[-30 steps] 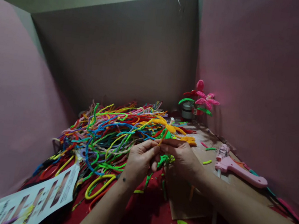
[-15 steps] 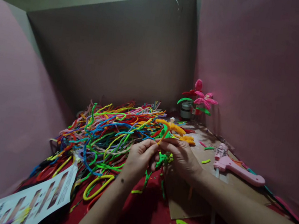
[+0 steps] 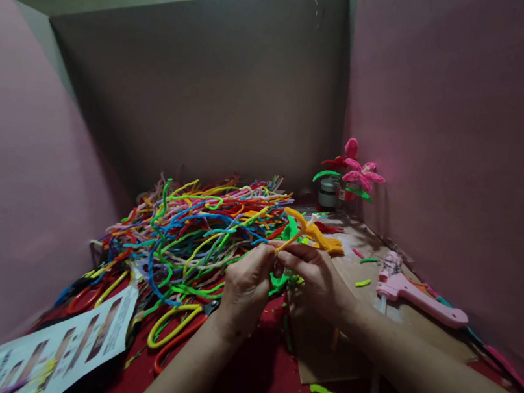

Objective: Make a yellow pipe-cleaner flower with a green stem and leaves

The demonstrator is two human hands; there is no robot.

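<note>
orange chenille is what we have between our hands: an orange chenille piece (image 3: 292, 238) whose slim stem slants up and to the right from our fingertips, ending in fuzzy lobes. these overlap more orange fuzz on the board behind, so we cannot tell quite where one stops and the other begins.

our left hand (image 3: 249, 283) is curled, thumb and forefinger pressed together on the stem's low end. our right hand (image 3: 316, 280) meets it there, its fingertips pinching the same stretch, though the contact is partly hidden by our own fingers. we judge the step in hand to be working that low end, perhaps twisting or tightening it. any further turn calls for one hand to steady the stem while the other rolls it, lightly enough that the lobes don't bend.

green fuzzy scraps (image 3: 279, 282) lie just beyond our fingers, and the tangled heap of coloured stems (image 3: 202, 233) spreads to the left. nearer us, scissors (image 3: 196, 311) with yellow and orange-red handles lie beside our left forearm on the red cloth (image 3: 259, 380). to the right, a pink glue gun (image 3: 400, 289) rests on the brown cardboard (image 3: 423, 332), well apart from both hands.
</note>
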